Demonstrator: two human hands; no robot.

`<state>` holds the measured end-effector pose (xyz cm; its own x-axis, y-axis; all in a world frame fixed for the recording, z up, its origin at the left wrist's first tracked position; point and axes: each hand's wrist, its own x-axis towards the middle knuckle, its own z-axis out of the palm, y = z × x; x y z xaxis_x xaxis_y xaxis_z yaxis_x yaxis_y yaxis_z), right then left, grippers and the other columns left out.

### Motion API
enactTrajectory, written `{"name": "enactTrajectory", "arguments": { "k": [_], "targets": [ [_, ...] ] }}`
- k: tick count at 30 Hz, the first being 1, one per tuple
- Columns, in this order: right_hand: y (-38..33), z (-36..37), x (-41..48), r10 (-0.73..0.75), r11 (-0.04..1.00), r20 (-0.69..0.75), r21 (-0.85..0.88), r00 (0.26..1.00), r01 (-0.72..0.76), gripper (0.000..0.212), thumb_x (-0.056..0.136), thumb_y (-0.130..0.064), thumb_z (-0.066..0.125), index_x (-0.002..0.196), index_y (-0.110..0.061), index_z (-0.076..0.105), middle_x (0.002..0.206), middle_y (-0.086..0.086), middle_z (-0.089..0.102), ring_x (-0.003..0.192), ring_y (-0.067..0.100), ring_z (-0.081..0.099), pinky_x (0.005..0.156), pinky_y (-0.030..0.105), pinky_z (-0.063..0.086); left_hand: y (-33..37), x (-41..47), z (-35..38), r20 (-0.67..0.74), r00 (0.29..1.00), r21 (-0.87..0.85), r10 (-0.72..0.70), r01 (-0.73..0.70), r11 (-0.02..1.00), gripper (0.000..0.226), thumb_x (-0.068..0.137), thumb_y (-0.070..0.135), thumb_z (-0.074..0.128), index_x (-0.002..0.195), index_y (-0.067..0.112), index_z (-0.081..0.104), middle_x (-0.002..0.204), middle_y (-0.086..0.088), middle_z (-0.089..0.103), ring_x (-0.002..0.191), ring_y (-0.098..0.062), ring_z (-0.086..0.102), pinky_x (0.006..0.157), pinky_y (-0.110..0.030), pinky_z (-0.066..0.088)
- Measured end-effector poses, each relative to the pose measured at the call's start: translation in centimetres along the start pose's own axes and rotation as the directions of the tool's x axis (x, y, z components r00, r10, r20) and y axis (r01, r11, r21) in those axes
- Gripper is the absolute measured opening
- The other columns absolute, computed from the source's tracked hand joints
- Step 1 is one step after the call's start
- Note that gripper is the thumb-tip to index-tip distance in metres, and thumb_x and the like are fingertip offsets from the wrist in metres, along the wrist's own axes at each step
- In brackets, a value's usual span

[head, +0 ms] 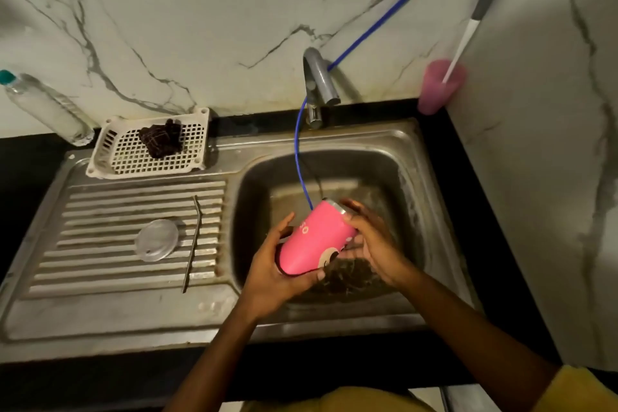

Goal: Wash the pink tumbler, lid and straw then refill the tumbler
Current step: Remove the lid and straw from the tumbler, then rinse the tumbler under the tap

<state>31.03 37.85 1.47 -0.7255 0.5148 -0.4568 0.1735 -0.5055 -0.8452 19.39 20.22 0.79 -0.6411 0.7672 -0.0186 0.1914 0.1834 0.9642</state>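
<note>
Tumbler [317, 237], pink with pale marks, is held tilted. Its base is gripped by the left hand [267, 273], its top by the right hand [376, 246].

Sink-side close-up: the only legible marking is two pale chars [303, 227] on the wall of the pink tumbler [317, 237], just right of the left hand [271, 278] thumb and running sideways. They read "SO", poss. "50". A round white-and-dark graphic [329, 256] sits on the same wall btwn the left hand and right hand [371, 244]; no letters can be made out in it.
</note>
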Motion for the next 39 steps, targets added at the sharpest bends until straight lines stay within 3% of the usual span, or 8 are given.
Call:
{"name": "enactTrajectory", "arguments": {
  "k": [6,9,14,18,29,34,37,39],
  "targets": [
    [-0.6,-1.2,2.9,0.297,0.938,0.075,0.166,0.952,-0.305,0.039,0.096,-0.027,0.057,0.134,-0.023,0.052,0.119,0.011,0.064,0.089,0.027,0.073,0.074,0.042,0.061,1.2,3.0,-0.1,-0.098,0.995,0.048,-0.008,0.013,0.999,0.076,0.051,0.046,0.091,0.117,0.028,0.057,0.115,0.02,0.062,0.107,-0.004,0.062,0.087,-0.02,0.051],
    [-3.9,-2.1,6.4,0.151,0.983,-0.04,-0.1,0.988,-0.155,0.047,0.098,-0.015,0.057,0.138,-0.037,0.047,0.109,-0.001,0.069,0.093,0.02,0.068,0.076,0.035,0.057,1.6,5.4,-0.9,-0.14,0.99,0.086,-0.02,0.032,0.996,0.081,0.046,0.052,0.093,0.114,0.033,0.054,0.111,0.022,0.061,0.105,-0.006,0.062,0.088,-0.028,0.054],
    [-11.5,-0.9,14.4,-0.095,0.859,-0.014,-0.506,0.995,0.075,0.03,0.098,-0.013,0.061,0.127,-0.02,0.06,0.106,0.006,0.068,0.079,0.012,0.061,0.068,0.025,0.047,2.4,10.5,-1.4,-0.182,0.982,0.179,-0.057,0.09,0.98,0.082,0.04,0.056,0.095,0.108,0.038,0.052,0.106,0.012,0.062,0.094,-0.008,0.063,0.08,-0.034,0.058],
    [-14.2,1.1,19.2,-0.191,0.706,0.058,-0.686,0.98,0.178,0.028,0.092,-0.025,0.071,0.119,-0.018,0.067,0.107,0.013,0.072,0.091,0.025,0.07,0.086,0.042,0.059,3.8,13.8,-0.9,-0.054,0.998,0.267,-0.042,0.054,0.962,0.073,0.053,0.037,0.099,0.11,0.032,0.053,0.105,0.01,0.063,0.094,-0.01,0.063,0.076,-0.029,0.058],
    [-13.4,2.3,20.0,-0.233,0.64,0.112,-0.73,0.966,0.239,0.012,0.097,-0.03,0.065,0.088,-0.038,0.062,0.101,0.0,0.068,0.104,0.026,0.065,0.102,0.049,0.05,4.9,18.3,0.5,0.019,0.999,0.365,0.037,-0.041,0.93,0.078,0.058,0.028,0.094,0.128,0.026,0.06,0.123,0.0,0.058,0.112,-0.018,0.056,0.096,-0.043,0.054],
    [-15.4,2.3,18.2,-0.036,0.604,0.126,-0.787,0.991,0.122,0.026,0.1,-0.009,0.054,0.117,-0.025,0.065,0.123,0.012,0.063,0.119,0.025,0.058,0.113,0.037,0.038,5.9,20.1,1.1,0.115,0.991,0.431,0.068,-0.112,0.895,0.08,0.062,0.024,0.093,0.135,0.023,0.06,0.131,-0.002,0.061,0.119,-0.019,0.055,0.101,-0.04,0.05],
    [-16.3,2.2,18.7,-0.01,0.624,0.116,-0.775,0.993,0.097,0.033,0.104,-0.003,0.042,0.083,-0.026,0.049,0.088,-0.008,0.048,0.076,-0.008,0.052,0.091,0.008,0.045,6.4,21.1,1.3,0.128,0.989,0.463,0.071,-0.123,0.878,0.079,0.063,0.027,0.093,0.135,0.022,0.061,0.127,-0.004,0.061,0.113,-0.019,0.057,0.097,-0.036,0.05],
    [-16.4,2.5,18.9,-0.055,0.644,0.112,-0.756,0.992,0.121,0.023,0.103,-0.018,0.051,0.081,-0.023,0.052,0.085,-0.006,0.052,0.077,0.001,0.059,0.097,0.023,0.051,6.5,21.4,1.5,0.129,0.989,0.458,0.078,-0.129,0.88,0.077,0.064,0.026,0.093,0.134,0.019,0.062,0.124,-0.004,0.061,0.107,-0.015,0.055,0.092,-0.03,0.047]
  ]
}}
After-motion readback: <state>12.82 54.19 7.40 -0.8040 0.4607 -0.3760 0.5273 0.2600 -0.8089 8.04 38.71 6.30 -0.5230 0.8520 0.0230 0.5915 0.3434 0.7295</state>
